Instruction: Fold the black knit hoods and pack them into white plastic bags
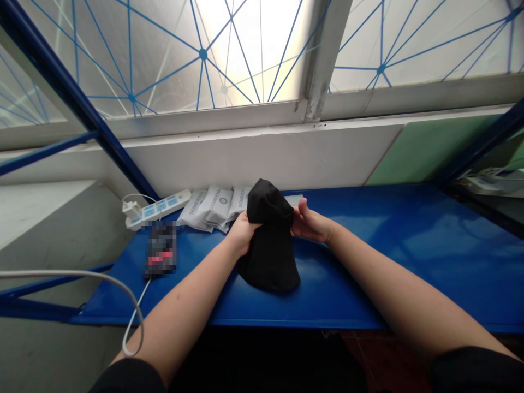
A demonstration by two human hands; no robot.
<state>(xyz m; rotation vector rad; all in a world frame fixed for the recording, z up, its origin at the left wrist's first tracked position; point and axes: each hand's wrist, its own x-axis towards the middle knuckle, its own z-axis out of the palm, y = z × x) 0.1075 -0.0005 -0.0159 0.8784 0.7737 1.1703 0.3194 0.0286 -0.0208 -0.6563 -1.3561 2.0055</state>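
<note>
A black cloth cap with a long, rounded flap hangs between my hands over the front half of the blue table. My left hand is closed on its left edge, thumb lying across the front of the cloth. At the right edge, my right hand holds the cap from the side with its thumb raised off the cloth; its fingertips are partly hidden behind the fabric. The lower end of the flap reaches down close to the tabletop, and I cannot tell whether it touches.
Several grey-white plastic packets lie behind the cap. Left of them are a white power strip with a plugged-in charger and a blurred-out dark device on a white cable. Blue frame bars flank the blue table.
</note>
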